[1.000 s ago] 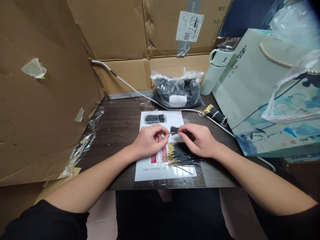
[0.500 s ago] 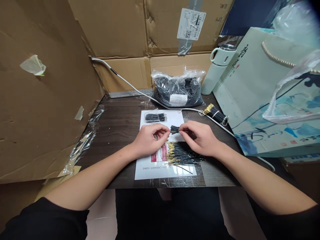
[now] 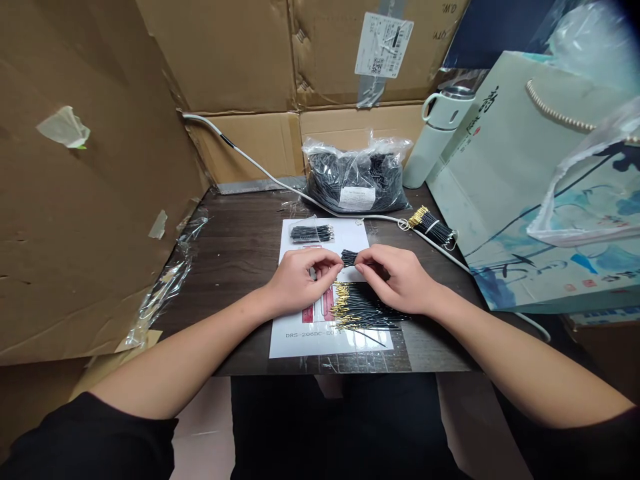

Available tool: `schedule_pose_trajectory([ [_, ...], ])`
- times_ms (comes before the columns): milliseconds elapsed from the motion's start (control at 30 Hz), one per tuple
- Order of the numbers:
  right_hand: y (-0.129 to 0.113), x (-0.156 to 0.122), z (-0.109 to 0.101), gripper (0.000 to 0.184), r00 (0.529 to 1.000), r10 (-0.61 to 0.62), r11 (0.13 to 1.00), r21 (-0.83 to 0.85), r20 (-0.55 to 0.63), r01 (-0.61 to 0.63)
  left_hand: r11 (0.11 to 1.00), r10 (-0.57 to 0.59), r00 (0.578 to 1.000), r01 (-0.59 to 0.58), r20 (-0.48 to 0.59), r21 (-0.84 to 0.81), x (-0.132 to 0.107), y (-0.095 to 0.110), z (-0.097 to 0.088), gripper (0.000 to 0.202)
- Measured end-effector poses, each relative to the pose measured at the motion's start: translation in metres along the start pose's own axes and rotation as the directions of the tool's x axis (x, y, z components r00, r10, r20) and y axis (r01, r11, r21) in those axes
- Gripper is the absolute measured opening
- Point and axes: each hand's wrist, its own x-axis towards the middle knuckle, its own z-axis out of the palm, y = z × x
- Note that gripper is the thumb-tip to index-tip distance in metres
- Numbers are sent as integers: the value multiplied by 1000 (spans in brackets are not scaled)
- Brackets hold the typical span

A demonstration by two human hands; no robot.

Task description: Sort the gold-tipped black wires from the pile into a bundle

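Grip pinched at left hand [image 3: 306, 280] and right hand [image 3: 397, 279], seemingly on one of the black wires [image 3: 349, 257] between; gold-tipped wires [image 3: 359, 305] lie nearer us on the sheet [image 3: 295, 348]. We judge it single-wire handling; next move needs a steady pinch.

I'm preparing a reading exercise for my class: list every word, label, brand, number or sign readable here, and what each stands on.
"DRS-206DC-E0...": white sheet; last characters unclear.
"G.W": rear cardboard.
"QTY": same cardboard, just below "G.W".
White label with a QR code, same cardboard: print too small to read.
Small label on the clear plastic bag: too small.
Black brush-style characters and red marks, paper bag: not legible.
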Motion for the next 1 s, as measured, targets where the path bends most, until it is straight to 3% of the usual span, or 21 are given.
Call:
schedule_pose_trajectory([
  [333, 2, -1, 1, 6, 1000, -4, 1000, -7, 1, 4, 1000, -18, 1000, 18, 7, 1, -1, 1, 0, 14],
  [1000, -1, 0, 2, 8, 999, 31, 999, 19, 5, -31, 997, 61, 998, -59, -24, 55, -2, -1, 2, 10],
])
